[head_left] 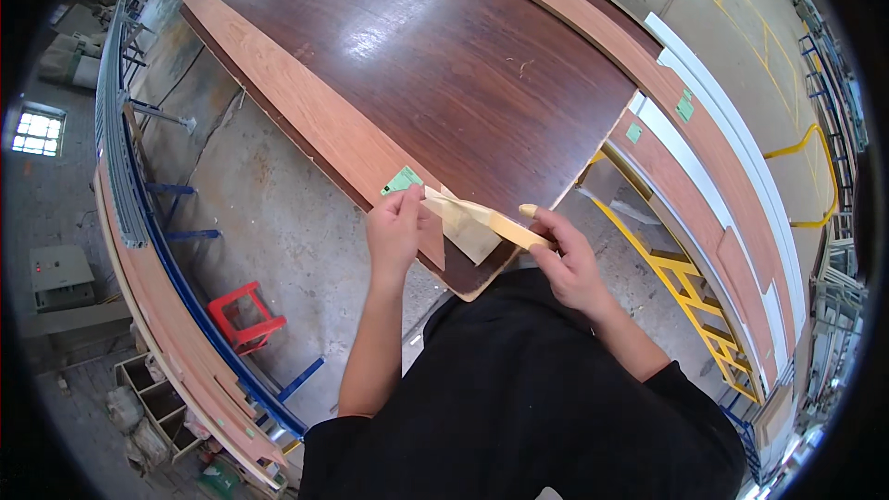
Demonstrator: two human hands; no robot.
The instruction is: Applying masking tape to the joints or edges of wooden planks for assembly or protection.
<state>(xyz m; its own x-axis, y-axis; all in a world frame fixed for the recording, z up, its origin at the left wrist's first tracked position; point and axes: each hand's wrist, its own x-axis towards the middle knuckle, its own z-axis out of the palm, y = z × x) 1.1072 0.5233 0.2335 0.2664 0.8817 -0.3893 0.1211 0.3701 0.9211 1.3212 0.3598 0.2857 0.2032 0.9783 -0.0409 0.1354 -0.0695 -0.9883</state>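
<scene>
In a workshop with a concrete floor, stands by the corner of a dark, glossy desk, with a long light-brown plank lying on top. Just right of the plank's near end, grasps a yellow tape roll in the right hand. Above the plank's near end, beside a green label, pinches a pale strip between thumb and fingers of the left hand. Cannot tell the pale flat piece at the plank's near end apart from tape already stuck down. Seems to be drawing tape off the roll. Probably calls next for keeping the strip taut and lining it up with the plank's end.
</scene>
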